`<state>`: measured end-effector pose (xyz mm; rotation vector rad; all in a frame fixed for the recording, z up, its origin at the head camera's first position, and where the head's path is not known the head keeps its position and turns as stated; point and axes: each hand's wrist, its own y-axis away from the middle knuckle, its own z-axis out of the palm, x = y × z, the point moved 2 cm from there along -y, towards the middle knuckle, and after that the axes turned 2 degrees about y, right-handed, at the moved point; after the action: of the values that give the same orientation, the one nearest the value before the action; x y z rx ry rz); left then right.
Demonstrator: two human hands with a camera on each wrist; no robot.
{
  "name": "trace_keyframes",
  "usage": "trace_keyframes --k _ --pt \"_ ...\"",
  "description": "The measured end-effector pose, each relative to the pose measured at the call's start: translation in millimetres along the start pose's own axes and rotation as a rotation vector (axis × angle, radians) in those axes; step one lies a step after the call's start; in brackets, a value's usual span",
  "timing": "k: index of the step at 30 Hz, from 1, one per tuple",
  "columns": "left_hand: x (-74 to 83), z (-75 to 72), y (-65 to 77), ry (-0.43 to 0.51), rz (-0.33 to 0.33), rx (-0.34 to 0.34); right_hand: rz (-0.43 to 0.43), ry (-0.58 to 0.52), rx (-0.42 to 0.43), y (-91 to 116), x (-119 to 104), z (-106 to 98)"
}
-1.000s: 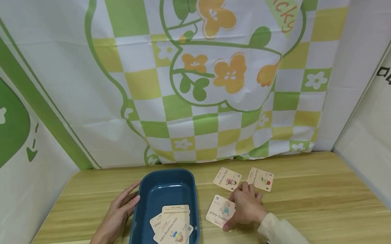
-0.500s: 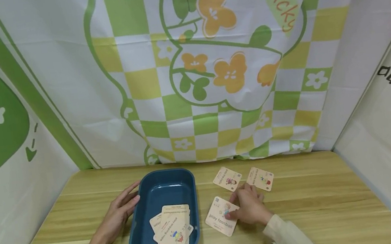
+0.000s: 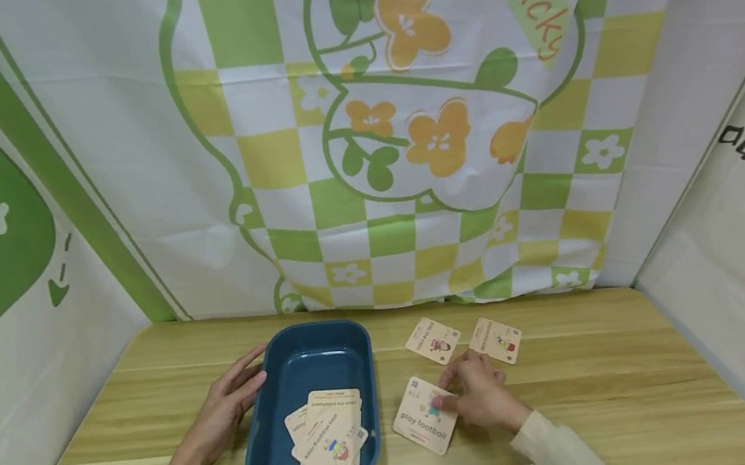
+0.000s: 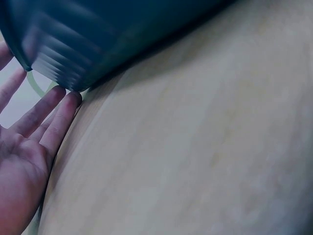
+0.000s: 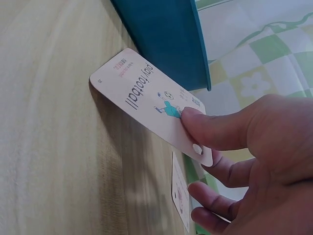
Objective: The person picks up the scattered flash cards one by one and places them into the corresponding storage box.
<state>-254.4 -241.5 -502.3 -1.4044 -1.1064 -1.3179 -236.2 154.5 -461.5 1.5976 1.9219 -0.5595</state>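
Between thumb and fingers my right hand (image 3: 478,392) pinches a square flash card (image 3: 425,417) printed "play football". In the right wrist view the card (image 5: 146,100) is tilted over the wood, thumb (image 5: 215,128) on its printed face. My left hand (image 3: 222,408) rests against the left side of a dark blue plastic bin (image 3: 254,448), thumb at the rim and fingers extended. The left wrist view shows those fingertips (image 4: 58,93) at the bin's (image 4: 122,34) wall. Inside the bin lies a fanned pile of several similar cards (image 3: 330,437).
Two more cards, one at left (image 3: 433,341) and one at right (image 3: 496,340), lie face up behind my right hand. The wooden table (image 3: 581,394) ends at a green-and-white checkered curtain (image 3: 418,250) at the back. Printed cloth walls stand on both sides.
The "play football" card, first lying flat under my right hand, is now pinched and tilted up. The right hand has drawn slightly right; the left hand and bin stay put.
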Motion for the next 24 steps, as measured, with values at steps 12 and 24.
trace_keyframes --k 12,24 --pt "2.6 0.2 -0.3 -0.002 -0.001 -0.005 -0.072 -0.048 0.033 7 2 -5" --pt "0.7 0.2 0.4 -0.004 -0.009 0.008 -0.062 -0.109 0.033 11 0 -11"
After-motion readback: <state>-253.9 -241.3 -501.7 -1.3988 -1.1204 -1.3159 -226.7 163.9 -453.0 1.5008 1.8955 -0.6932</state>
